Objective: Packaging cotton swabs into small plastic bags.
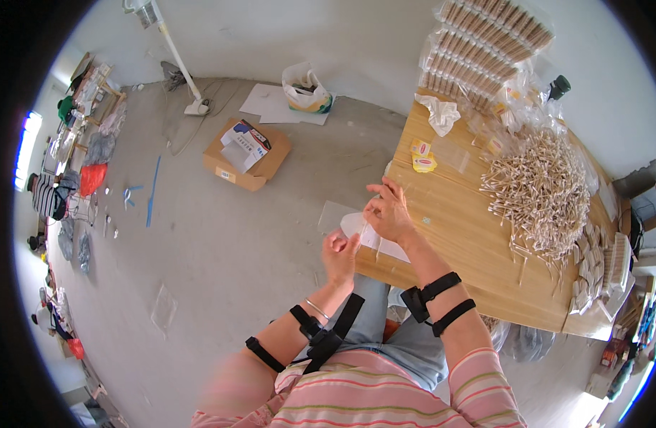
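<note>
At the near left corner of the wooden table [449, 207], both my hands work close together. My left hand [339, 257] is closed in a pinch, fingers curled; what it grips is too small to make out. My right hand [389, 214] pinches with thumb and index while its other fingers are raised; a thin pale thing seems to run down from it toward the left hand. Behind and below them lies a white rounded sheet [351, 223], partly covered by the hands. A big heap of cotton swabs [542, 189] spreads over the table's right side.
Yellow-and-white cards [422, 158] and crumpled white tissue [439, 114] lie farther back. Bagged swab bundles [478, 53] are stacked at the far end, small packs [592, 260] at the right edge. A cardboard box [248, 153] and a white bag [306, 89] stand on the floor.
</note>
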`<state>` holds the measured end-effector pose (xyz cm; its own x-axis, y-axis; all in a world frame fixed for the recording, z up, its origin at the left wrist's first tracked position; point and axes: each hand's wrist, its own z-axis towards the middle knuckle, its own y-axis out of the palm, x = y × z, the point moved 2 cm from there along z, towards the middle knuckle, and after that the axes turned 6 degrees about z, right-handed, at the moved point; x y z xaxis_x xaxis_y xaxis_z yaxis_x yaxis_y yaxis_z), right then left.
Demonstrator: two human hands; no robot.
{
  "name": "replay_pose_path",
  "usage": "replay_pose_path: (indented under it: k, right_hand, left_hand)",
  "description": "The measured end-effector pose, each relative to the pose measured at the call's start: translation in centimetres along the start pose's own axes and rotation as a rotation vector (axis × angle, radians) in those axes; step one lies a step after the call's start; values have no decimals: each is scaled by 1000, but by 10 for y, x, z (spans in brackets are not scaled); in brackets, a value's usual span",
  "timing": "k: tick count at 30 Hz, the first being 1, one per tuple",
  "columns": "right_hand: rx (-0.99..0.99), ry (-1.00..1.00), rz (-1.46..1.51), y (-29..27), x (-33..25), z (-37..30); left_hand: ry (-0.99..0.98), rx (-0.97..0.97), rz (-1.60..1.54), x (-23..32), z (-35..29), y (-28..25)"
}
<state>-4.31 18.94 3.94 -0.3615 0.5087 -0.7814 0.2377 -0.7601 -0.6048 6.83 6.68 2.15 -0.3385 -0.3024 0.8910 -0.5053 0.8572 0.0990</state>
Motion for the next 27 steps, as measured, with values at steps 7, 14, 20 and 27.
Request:
replay_pose_path:
  k: [7, 14, 20, 27]
  right_hand:
    - [-3, -24, 71, -2, 9, 2]
    - [32, -124, -57, -3, 14, 0]
    - [187, -74, -106, -2, 13, -18]
    - [796, 681, -440, -118, 39, -151]
  left_hand:
    - [-88, -65, 27, 6, -1, -1]
    - [-29, -131, 238, -25, 25, -12]
    - [691, 431, 924, -20, 27, -18]
    - [1132, -469, 1336, 31, -30, 54]
